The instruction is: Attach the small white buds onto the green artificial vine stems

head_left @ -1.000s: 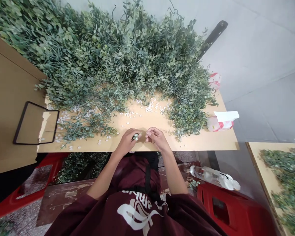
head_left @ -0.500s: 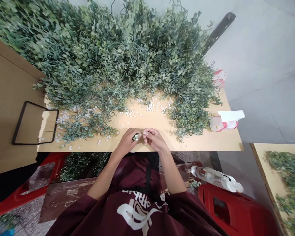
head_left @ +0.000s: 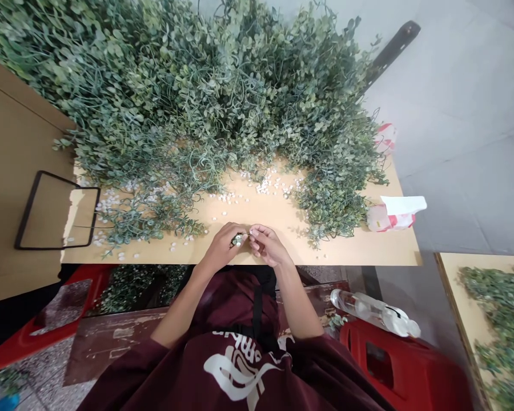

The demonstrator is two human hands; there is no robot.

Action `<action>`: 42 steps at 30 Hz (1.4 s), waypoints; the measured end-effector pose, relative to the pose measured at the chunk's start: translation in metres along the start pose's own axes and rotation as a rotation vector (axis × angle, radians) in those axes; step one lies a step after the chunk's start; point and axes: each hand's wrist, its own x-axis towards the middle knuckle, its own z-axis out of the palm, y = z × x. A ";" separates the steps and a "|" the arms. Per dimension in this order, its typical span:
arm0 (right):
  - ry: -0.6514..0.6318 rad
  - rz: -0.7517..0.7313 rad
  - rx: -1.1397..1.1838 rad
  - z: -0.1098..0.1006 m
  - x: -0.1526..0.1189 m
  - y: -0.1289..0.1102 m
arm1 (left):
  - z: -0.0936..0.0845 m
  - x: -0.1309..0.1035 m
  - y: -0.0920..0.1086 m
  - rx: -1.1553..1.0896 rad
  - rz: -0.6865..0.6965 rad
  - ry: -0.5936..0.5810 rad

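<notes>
My left hand is closed around a small bunch of green stems with pale tips, near the table's front edge. Beside it, almost touching, my right hand pinches a tiny white piece between thumb and forefinger. Small white pieces lie scattered on the tabletop beyond my hands. A large heap of green leafy sprigs covers the back of the table, with more sprigs to the left and others to the right.
A black wire frame and cardboard stand at the left. A tissue pack sits at the table's right end. Clear bottles lie by a red stool. Another table at the right holds greenery.
The camera view has shifted slightly. My hands keep nearly the same place, with the right fingertips a touch nearer the left hand.
</notes>
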 end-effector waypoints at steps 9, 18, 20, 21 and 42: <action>0.011 0.032 0.174 0.008 0.001 0.006 | -0.002 0.001 0.001 -0.045 -0.010 0.011; -0.006 0.020 0.195 0.008 0.002 0.007 | -0.002 0.002 0.000 -0.046 -0.008 0.011; -0.006 0.021 0.193 0.008 0.002 0.007 | -0.002 0.002 0.000 -0.049 -0.005 0.012; -0.005 0.021 0.189 0.008 0.003 0.007 | -0.002 0.002 0.000 -0.050 -0.004 0.011; -0.004 0.037 0.122 0.008 0.001 0.009 | -0.002 0.000 -0.001 -0.069 -0.034 -0.021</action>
